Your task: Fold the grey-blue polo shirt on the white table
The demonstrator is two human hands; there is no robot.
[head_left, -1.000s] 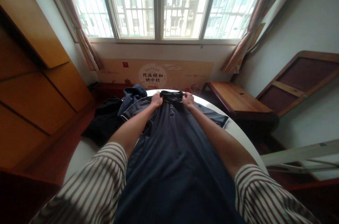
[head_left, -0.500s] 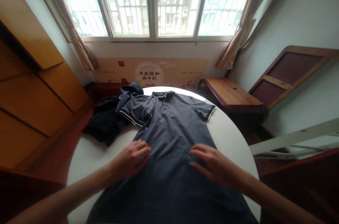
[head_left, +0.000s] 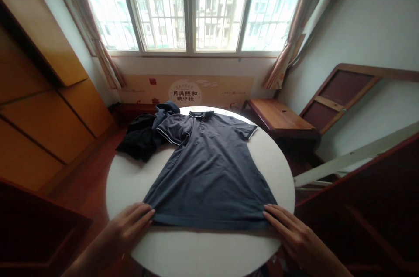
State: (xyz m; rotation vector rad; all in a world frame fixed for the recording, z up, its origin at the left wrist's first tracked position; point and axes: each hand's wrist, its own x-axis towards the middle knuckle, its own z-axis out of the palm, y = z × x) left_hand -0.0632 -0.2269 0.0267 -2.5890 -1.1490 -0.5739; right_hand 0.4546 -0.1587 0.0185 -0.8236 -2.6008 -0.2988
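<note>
A dark grey polo shirt (head_left: 209, 172) lies front up on a round white table (head_left: 209, 253), its collar toward the window and its hem toward me. My left hand (head_left: 129, 224) has its fingers closed on the left hem corner. At the right hem corner, my right hand (head_left: 291, 229) grips the cloth with fingers held together; its thumb is hidden. The hem stretches nearly straight between both hands. Soft creases run across the shirt body, and both short sleeves are spread outward with white-edged cuffs.
Dark crumpled clothes (head_left: 140, 135) rest at the table's far left edge, close to the left sleeve. A wooden stool-like bench (head_left: 278, 113) stands beyond the table at right. Yellow-brown cabinets (head_left: 36, 133) line the left, and a barred window (head_left: 190, 11) is ahead.
Both hands have moved from above the shirt's middle toward me and outward, onto the hem corners. The hem, out of view before, now lies on the table. My view has shifted back.
</note>
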